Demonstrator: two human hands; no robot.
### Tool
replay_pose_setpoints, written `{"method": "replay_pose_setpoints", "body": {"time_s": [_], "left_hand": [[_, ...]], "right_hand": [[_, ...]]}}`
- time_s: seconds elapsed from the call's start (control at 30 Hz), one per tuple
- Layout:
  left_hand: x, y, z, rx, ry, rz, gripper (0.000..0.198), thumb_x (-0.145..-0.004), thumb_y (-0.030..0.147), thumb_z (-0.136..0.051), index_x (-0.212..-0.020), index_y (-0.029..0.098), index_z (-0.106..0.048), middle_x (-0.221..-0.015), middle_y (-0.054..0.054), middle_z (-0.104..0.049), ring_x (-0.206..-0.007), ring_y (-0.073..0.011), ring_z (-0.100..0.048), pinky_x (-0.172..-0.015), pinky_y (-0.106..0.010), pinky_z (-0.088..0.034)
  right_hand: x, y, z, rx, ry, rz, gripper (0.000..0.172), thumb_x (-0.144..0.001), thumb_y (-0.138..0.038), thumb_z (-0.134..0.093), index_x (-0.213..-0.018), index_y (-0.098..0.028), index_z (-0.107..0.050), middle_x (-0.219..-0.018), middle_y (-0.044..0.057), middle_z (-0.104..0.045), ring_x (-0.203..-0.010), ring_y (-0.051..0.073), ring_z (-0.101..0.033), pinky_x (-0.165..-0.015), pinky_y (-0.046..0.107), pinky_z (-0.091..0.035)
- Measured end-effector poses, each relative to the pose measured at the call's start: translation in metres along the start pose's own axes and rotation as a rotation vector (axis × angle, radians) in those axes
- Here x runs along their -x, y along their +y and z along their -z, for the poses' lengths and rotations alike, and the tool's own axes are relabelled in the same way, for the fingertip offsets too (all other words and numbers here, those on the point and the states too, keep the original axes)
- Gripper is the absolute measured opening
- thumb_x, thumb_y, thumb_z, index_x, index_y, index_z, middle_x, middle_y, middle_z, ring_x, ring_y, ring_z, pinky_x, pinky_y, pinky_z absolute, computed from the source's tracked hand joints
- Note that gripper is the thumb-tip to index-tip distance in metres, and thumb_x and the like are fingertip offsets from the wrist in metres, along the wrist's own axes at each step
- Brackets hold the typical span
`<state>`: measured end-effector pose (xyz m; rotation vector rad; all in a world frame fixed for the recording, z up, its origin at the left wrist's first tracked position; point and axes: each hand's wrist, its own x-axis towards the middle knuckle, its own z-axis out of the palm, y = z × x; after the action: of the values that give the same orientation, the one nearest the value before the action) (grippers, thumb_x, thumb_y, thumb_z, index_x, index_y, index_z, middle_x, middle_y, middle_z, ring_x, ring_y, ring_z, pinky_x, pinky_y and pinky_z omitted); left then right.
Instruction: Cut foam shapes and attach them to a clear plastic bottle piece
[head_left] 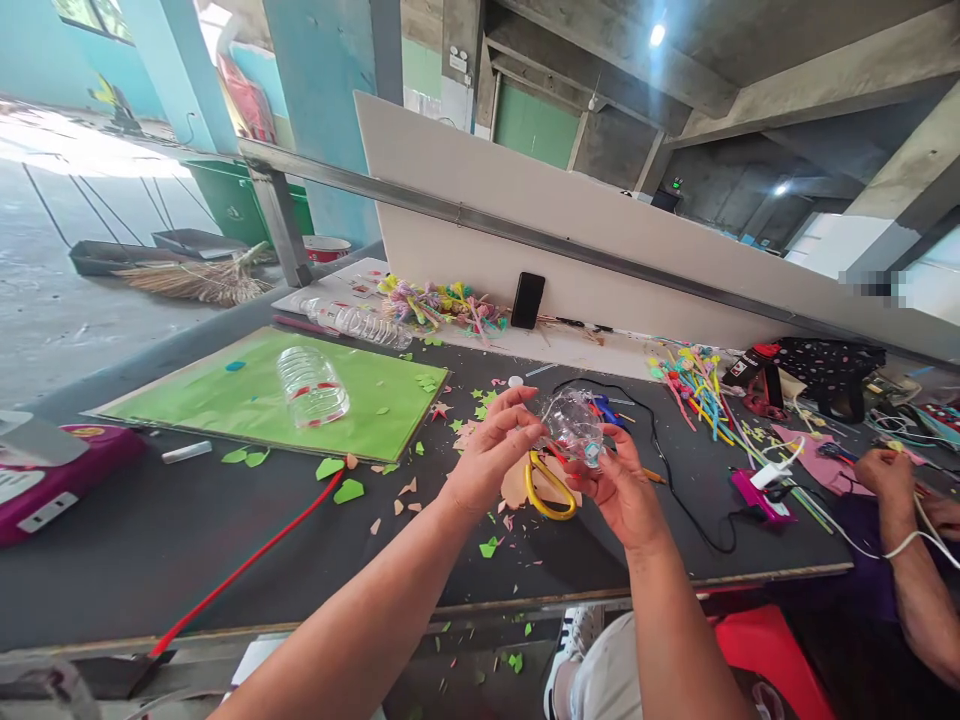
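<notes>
Both my hands are raised over the dark table (187, 540) and hold a clear piece of a cut plastic bottle (574, 425). My left hand (491, 450) pinches its left edge with thumb and fingers. My right hand (619, 485) cups it from below and the right. Yellow-handled scissors (547, 490) lie on the table just under my hands, among pink and green paper scraps.
A green sheet (225, 395) bears a cut clear bottle (311, 385); another bottle (360, 322) lies behind. A red tube (247, 565) runs across the table. A black phone (527, 299) leans on the white divider. Colourful straws (694, 390), a black cable and another person's hand (889, 470) are at right.
</notes>
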<state>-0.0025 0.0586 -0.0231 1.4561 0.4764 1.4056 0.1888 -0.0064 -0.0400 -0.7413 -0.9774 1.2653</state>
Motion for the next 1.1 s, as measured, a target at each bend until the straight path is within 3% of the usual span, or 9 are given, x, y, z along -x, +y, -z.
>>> {"method": "replay_pose_setpoints", "body": {"time_s": [0.07,0.17,0.27,0.37,0.63,0.73,0.9,1.1], "left_hand": [[-0.002,-0.002,0.002,-0.073,0.048,0.017,0.021,-0.089,0.038,-0.056,-0.093,0.024,-0.071,-0.133,-0.006,-0.05,-0.136,-0.0251,-0.037,-0.114,-0.039,-0.028],[-0.004,-0.004,0.003,-0.209,-0.003,0.073,0.025,-0.089,0.04,-0.056,-0.102,0.024,-0.071,-0.137,-0.008,-0.048,-0.136,-0.0257,-0.036,-0.114,-0.04,-0.028],[-0.004,-0.006,0.002,-0.258,-0.065,0.115,0.02,-0.085,0.038,-0.061,-0.09,0.021,-0.072,-0.138,-0.01,-0.047,-0.135,-0.0274,-0.038,-0.113,-0.043,-0.029],[-0.004,-0.007,0.0,-0.228,-0.052,0.09,0.017,-0.083,0.034,-0.065,-0.077,0.019,-0.069,-0.136,-0.01,-0.049,-0.131,-0.0279,-0.043,-0.111,-0.044,-0.032],[0.002,0.001,-0.001,-0.13,-0.061,-0.041,0.014,-0.079,0.031,-0.071,-0.072,0.019,-0.071,-0.129,-0.009,-0.054,-0.125,-0.0279,-0.048,-0.106,-0.041,-0.036],[0.0,-0.002,0.001,-0.046,-0.073,0.037,0.014,-0.08,0.032,-0.069,-0.075,0.019,-0.072,-0.123,-0.009,-0.06,-0.126,-0.028,-0.047,-0.105,-0.04,-0.037],[-0.005,-0.007,0.003,-0.024,0.057,0.189,0.03,-0.086,0.044,-0.058,-0.096,0.02,-0.073,-0.107,-0.008,-0.068,-0.115,-0.0267,-0.055,-0.104,-0.04,-0.039],[-0.005,0.0,0.003,-0.081,-0.09,0.182,0.029,-0.086,0.044,-0.058,-0.091,0.022,-0.077,-0.126,-0.007,-0.059,-0.125,-0.0251,-0.048,-0.11,-0.035,-0.033]], "right_hand": [[0.001,0.002,-0.002,0.036,-0.008,0.0,0.036,-0.087,-0.029,-0.065,-0.119,-0.032,-0.05,-0.105,0.0,-0.071,-0.087,0.019,-0.074,-0.074,0.031,-0.061],[0.003,0.005,-0.003,0.093,-0.014,-0.004,0.035,-0.087,-0.03,-0.066,-0.119,-0.033,-0.052,-0.11,0.0,-0.068,-0.087,0.019,-0.073,-0.073,0.032,-0.061],[0.003,0.008,-0.001,0.149,-0.001,-0.015,0.034,-0.088,-0.031,-0.064,-0.12,-0.033,-0.053,-0.111,-0.001,-0.066,-0.088,0.018,-0.072,-0.074,0.032,-0.061],[0.001,0.01,0.001,0.182,0.032,0.005,0.035,-0.089,-0.033,-0.063,-0.122,-0.033,-0.052,-0.11,0.0,-0.066,-0.088,0.019,-0.072,-0.076,0.033,-0.06],[0.0,0.01,-0.005,0.221,0.097,0.105,0.035,-0.091,-0.037,-0.059,-0.124,-0.032,-0.049,-0.111,0.002,-0.067,-0.09,0.02,-0.072,-0.082,0.038,-0.059],[0.003,0.01,-0.007,0.301,0.126,0.167,0.035,-0.091,-0.038,-0.059,-0.124,-0.033,-0.051,-0.116,0.003,-0.065,-0.097,0.021,-0.07,-0.089,0.041,-0.057],[0.01,0.013,-0.008,0.484,0.069,0.239,0.032,-0.091,-0.034,-0.059,-0.123,-0.033,-0.056,-0.126,0.004,-0.061,-0.113,0.024,-0.062,-0.097,0.043,-0.053],[0.009,0.02,0.001,0.648,0.056,0.332,0.034,-0.091,-0.029,-0.059,-0.124,-0.033,-0.058,-0.132,0.006,-0.055,-0.125,0.026,-0.051,-0.107,0.047,-0.044]]}}
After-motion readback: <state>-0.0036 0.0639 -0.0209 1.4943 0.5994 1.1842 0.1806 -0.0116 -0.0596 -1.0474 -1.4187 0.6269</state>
